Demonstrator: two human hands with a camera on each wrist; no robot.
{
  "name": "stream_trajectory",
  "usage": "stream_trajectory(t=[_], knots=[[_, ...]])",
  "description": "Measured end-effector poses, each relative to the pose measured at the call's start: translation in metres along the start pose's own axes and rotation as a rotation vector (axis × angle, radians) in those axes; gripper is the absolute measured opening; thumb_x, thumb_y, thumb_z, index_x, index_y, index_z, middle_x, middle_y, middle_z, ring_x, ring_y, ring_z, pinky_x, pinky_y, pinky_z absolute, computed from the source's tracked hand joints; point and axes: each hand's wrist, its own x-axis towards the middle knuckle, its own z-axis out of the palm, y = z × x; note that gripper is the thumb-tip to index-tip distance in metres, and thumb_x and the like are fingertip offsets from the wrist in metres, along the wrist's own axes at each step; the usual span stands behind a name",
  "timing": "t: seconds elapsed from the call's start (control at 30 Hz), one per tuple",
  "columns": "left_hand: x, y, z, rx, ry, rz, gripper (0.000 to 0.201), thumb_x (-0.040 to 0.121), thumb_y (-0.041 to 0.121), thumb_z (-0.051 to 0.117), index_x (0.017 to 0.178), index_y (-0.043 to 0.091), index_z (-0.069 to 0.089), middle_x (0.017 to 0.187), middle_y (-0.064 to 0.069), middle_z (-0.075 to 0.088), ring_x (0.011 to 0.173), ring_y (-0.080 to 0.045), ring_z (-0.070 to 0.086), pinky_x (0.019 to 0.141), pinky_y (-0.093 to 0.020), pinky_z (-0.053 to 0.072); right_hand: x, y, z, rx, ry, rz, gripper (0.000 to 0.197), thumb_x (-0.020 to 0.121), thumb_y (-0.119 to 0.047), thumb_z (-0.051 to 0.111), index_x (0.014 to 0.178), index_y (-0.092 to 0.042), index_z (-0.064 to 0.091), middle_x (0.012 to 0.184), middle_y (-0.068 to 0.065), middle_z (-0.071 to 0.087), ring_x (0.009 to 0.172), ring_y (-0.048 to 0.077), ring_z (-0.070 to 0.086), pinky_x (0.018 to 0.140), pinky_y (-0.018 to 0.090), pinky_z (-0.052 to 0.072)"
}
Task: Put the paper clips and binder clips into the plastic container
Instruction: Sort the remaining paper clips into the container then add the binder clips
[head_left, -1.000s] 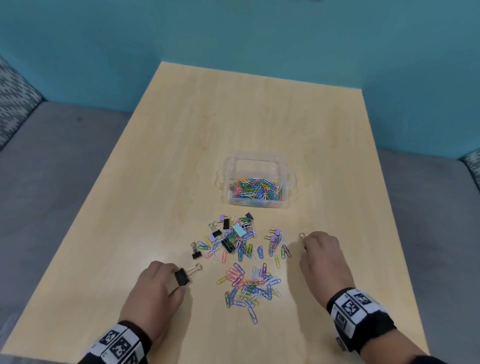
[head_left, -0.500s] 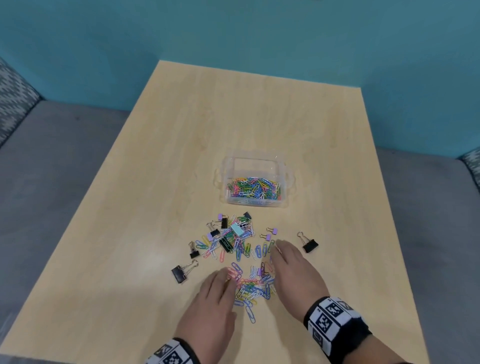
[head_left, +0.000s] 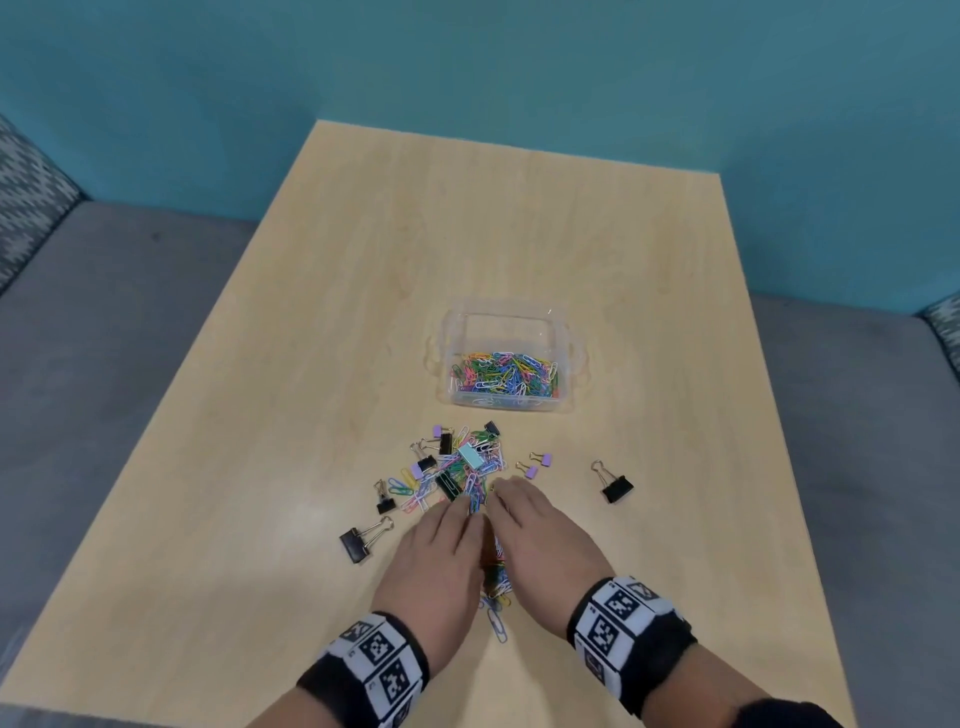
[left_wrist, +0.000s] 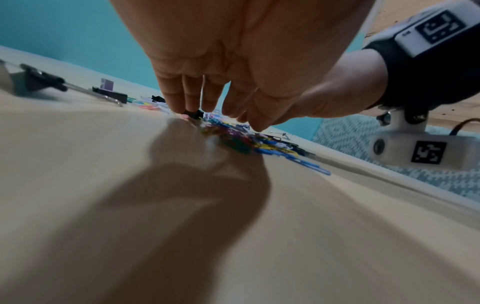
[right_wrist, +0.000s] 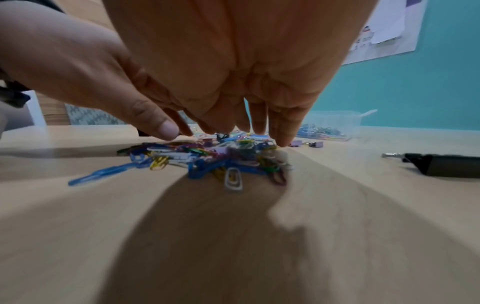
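A clear plastic container (head_left: 506, 317) stands mid-table with coloured paper clips (head_left: 503, 378) in its bottom. In front of it lies a loose heap of paper clips and small binder clips (head_left: 457, 462). My left hand (head_left: 441, 551) and right hand (head_left: 530, 530) lie side by side over the near paper clips (right_wrist: 207, 162), fingers straight and angled down, fingertips on the table at each side of the pile. Most of that pile is hidden under the palms in the head view. A large black binder clip (head_left: 358, 540) lies left of the hands, another black binder clip (head_left: 615, 486) to the right.
The light wooden table (head_left: 311, 312) is bare beyond the container and at both sides. Two small purple binder clips (head_left: 537, 465) lie just past my right fingertips. A teal wall stands behind the table, with grey seating on both sides.
Both hands let go of the large black binder clips, left them on the table, and moved inward. They now meet over the near pile of paper clips, pushing it together.
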Motion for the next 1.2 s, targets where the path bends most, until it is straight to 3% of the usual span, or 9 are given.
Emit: stream_trajectory(t=[0.07, 0.23, 0.4, 0.5, 0.67, 0.73, 0.87, 1.0, 1.2], knots=[[-0.002, 0.001, 0.001, -0.008, -0.013, 0.042, 0.050, 0.082, 0.029, 0.038, 0.128, 0.012, 0.049, 0.132, -0.008, 0.051, 0.121, -0.029, 0.047, 0.096, -0.041, 0.046, 0.001, -0.004, 0.001, -0.026, -0.080, -0.054, 0.061, 0.081, -0.019, 0.022, 0.137, 0.002, 0.038, 0.140, 0.022, 0.041, 0.130, 0.040, 0.035, 0.106, 0.048, 0.035], [-0.017, -0.008, -0.004, 0.004, 0.024, -0.006, 0.044, 0.083, 0.027, 0.040, 0.122, 0.011, 0.054, 0.127, -0.010, 0.053, 0.120, -0.030, 0.046, 0.098, -0.042, 0.044, -0.003, -0.007, -0.008, 0.005, -0.027, -0.105, 0.050, 0.078, -0.011, 0.052, 0.127, -0.004, 0.046, 0.125, 0.014, 0.050, 0.117, 0.033, 0.043, 0.096, 0.042, 0.046], [-0.011, -0.014, 0.002, 0.070, -0.008, -0.049, 0.050, 0.085, 0.032, 0.039, 0.124, 0.004, 0.051, 0.133, -0.019, 0.049, 0.126, -0.036, 0.042, 0.102, -0.047, 0.040, 0.019, -0.010, -0.005, -0.091, -0.063, -0.119, 0.063, 0.081, -0.015, 0.025, 0.141, 0.004, 0.029, 0.144, 0.022, 0.034, 0.134, 0.038, 0.028, 0.105, 0.047, 0.036], [-0.018, -0.009, 0.002, 0.088, -0.050, 0.042, 0.050, 0.087, 0.030, 0.037, 0.128, 0.004, 0.050, 0.133, -0.018, 0.051, 0.128, -0.034, 0.041, 0.106, -0.044, 0.037, 0.011, -0.011, 0.000, -0.074, -0.086, -0.127, 0.060, 0.081, -0.015, 0.031, 0.139, 0.002, 0.032, 0.142, 0.022, 0.036, 0.133, 0.037, 0.030, 0.104, 0.046, 0.038], [-0.007, -0.015, -0.010, 0.082, 0.133, -0.086, 0.051, 0.084, 0.032, 0.036, 0.119, 0.000, 0.055, 0.131, -0.023, 0.049, 0.126, -0.038, 0.040, 0.105, -0.045, 0.034, -0.003, -0.006, -0.001, 0.031, -0.004, -0.086, 0.054, 0.078, -0.012, 0.042, 0.131, -0.003, 0.045, 0.132, 0.015, 0.047, 0.125, 0.031, 0.043, 0.099, 0.040, 0.045], [0.005, -0.020, -0.013, 0.103, 0.124, -0.125, 0.052, 0.084, 0.035, 0.042, 0.118, -0.003, 0.056, 0.126, -0.026, 0.052, 0.121, -0.039, 0.044, 0.100, -0.047, 0.044, -0.005, -0.005, -0.002, 0.055, 0.016, -0.054, 0.053, 0.077, -0.012, 0.041, 0.129, -0.004, 0.047, 0.128, 0.013, 0.050, 0.121, 0.031, 0.047, 0.098, 0.039, 0.046], [0.014, -0.028, -0.015, 0.129, 0.016, -0.131, 0.061, 0.079, 0.038, 0.066, 0.119, -0.006, 0.056, 0.121, -0.027, 0.057, 0.117, -0.040, 0.050, 0.099, -0.048, 0.045, -0.008, -0.005, -0.002, 0.079, 0.030, -0.038, 0.053, 0.076, -0.011, 0.043, 0.129, -0.005, 0.047, 0.127, 0.012, 0.051, 0.119, 0.030, 0.049, 0.095, 0.038, 0.048], [0.004, -0.028, -0.007, 0.084, -0.010, -0.103, 0.061, 0.089, 0.042, 0.030, 0.129, -0.001, 0.048, 0.130, -0.019, 0.049, 0.124, -0.035, 0.041, 0.102, -0.046, 0.041, -0.012, -0.007, -0.007, 0.089, 0.038, -0.026, 0.052, 0.074, -0.012, 0.046, 0.125, -0.008, 0.052, 0.121, 0.007, 0.055, 0.114, 0.026, 0.053, 0.092, 0.032, 0.050], [0.010, -0.032, 0.001, 0.112, -0.030, -0.024, 0.061, 0.091, 0.037, 0.022, 0.134, 0.001, 0.044, 0.140, -0.017, 0.044, 0.129, -0.034, 0.039, 0.102, -0.046, 0.041, -0.005, -0.004, -0.008, 0.066, 0.040, -0.017, 0.052, 0.074, -0.012, 0.044, 0.125, -0.007, 0.052, 0.122, 0.008, 0.055, 0.115, 0.026, 0.052, 0.093, 0.032, 0.049]])
